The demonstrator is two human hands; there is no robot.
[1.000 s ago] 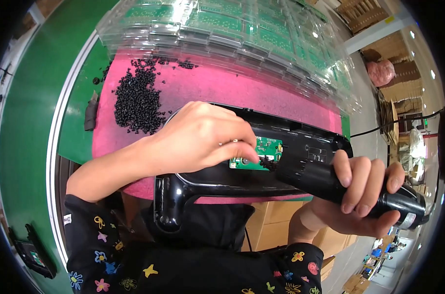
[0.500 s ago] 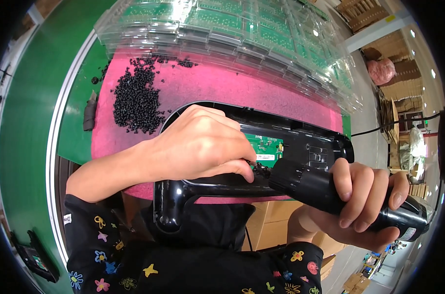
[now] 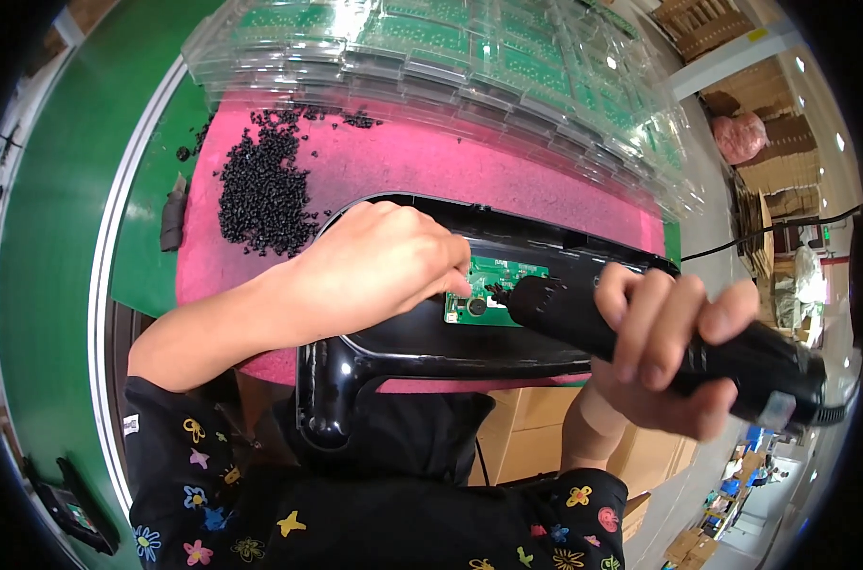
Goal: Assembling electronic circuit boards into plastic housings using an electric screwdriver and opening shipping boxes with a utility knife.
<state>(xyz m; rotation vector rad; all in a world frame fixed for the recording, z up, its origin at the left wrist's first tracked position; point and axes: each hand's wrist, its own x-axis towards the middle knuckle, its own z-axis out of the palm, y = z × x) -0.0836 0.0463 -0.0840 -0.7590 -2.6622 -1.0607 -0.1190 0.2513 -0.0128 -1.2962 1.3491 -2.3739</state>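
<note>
My right hand (image 3: 674, 347) is wrapped round a black electric screwdriver (image 3: 574, 318), which is tilted with its nose toward the left. Small dark screws (image 3: 497, 293) seem to cling about its tip, above a green circuit board (image 3: 498, 318). That board lies inside a glossy black plastic housing (image 3: 422, 344) with a rounded arm at its near left. My left hand (image 3: 384, 261) is closed, thumb and fingers pinched together over the board's left part, just left of the screwdriver tip. Whatever is between those fingertips is hidden.
A heap of small black screws (image 3: 265, 195) lies on the pink mat (image 3: 403, 157). Stacked clear trays (image 3: 431, 71) of green boards stand behind it. A dark wrapped tool (image 3: 173, 218) rests left of the mat. A black cable (image 3: 769, 225) hangs at the right.
My left hand has drawn back to the left and up from the screwdriver tip. The screwdriver has moved up and left with my right hand, uncovering more of the board.
</note>
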